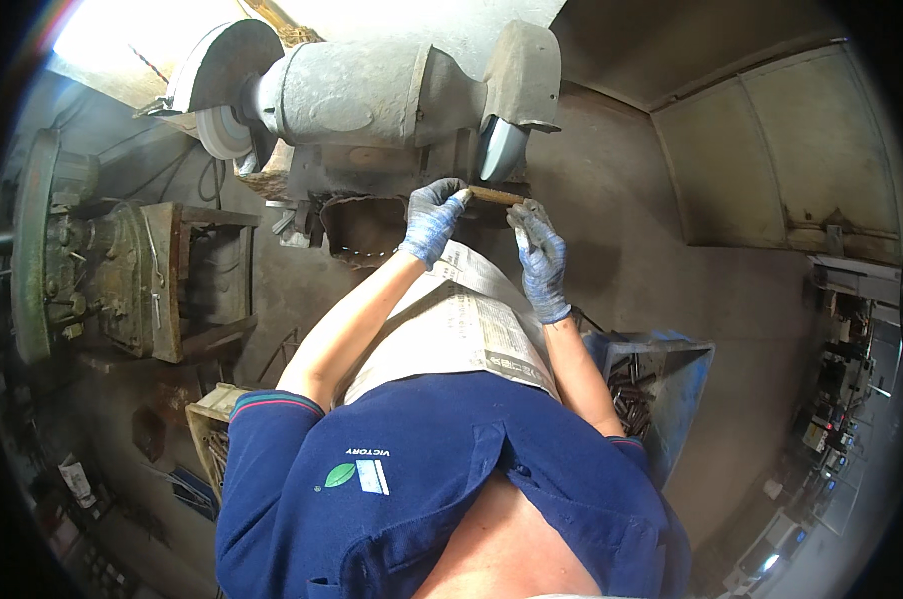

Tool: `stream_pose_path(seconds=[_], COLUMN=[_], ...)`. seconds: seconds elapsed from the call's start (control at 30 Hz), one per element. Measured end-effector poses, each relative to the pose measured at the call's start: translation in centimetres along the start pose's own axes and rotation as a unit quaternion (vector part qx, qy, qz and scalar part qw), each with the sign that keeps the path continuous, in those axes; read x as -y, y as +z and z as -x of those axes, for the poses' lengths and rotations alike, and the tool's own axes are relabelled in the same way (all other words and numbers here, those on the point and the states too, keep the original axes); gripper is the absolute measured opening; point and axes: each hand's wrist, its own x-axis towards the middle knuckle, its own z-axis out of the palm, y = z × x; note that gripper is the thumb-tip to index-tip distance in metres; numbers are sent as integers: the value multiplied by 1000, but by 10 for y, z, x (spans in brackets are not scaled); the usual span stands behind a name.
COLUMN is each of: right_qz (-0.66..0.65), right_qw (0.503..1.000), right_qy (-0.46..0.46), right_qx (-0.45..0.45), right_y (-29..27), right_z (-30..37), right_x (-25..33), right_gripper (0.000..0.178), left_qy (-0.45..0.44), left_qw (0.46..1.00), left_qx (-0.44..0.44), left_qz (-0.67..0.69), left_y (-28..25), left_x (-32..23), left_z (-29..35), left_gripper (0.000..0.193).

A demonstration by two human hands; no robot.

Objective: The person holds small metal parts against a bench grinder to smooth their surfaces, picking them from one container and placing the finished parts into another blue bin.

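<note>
A short, narrow, brownish bar (496, 196) is held level between my two gloved hands, just below the right wheel (503, 150) of a grey bench grinder (351, 95). My left hand (435, 217) has its fingers closed on the bar's left end. At the other end, my right hand (539, 250) pinches it between thumb and fingers. A small gap seems to lie between bar and wheel. The grinder's left wheel (222, 132) is pale and partly covered by its guard. Newspaper sheets (441, 339) lie over my lap.
To my right stands a blue bin (686, 389) with several dark metal pieces inside. Another box (207, 414) of pieces sits at my left. A heavy greenish machine (102, 270) stands further left. Metal panels (781, 150) line the far right, with a cluttered bench (831, 429) below.
</note>
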Motion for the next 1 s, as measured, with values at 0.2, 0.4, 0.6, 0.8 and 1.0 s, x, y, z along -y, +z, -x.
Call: stream_pose_path(seconds=[0.2,0.4,0.6,0.8,1.0], right_qz=[-101,-128,-85,-135,-107], right_qw=[991,988,994,989,991], right_qy=[64,74,66,68,73], right_qx=[-58,-48,6,4,-36], right_y=[-6,-3,14,21,-1], right_z=[-10,-15,-21,-24,-17], right_x=[-11,-11,-16,-14,-42], right_gripper=[22,21,23,21,19], left_qy=[-1,-39,-72,-89,-50], left_qw=[1000,999,996,994,998], left_qx=[-8,-8,-21,-32,-18], left_qz=[-14,7,45,48,-27], left_y=[20,19,-3,-13,20], left_x=[1,5,2,5,1], left_z=[-8,-15,-19,-22,-22], left_gripper=[10,8,12,11,9])
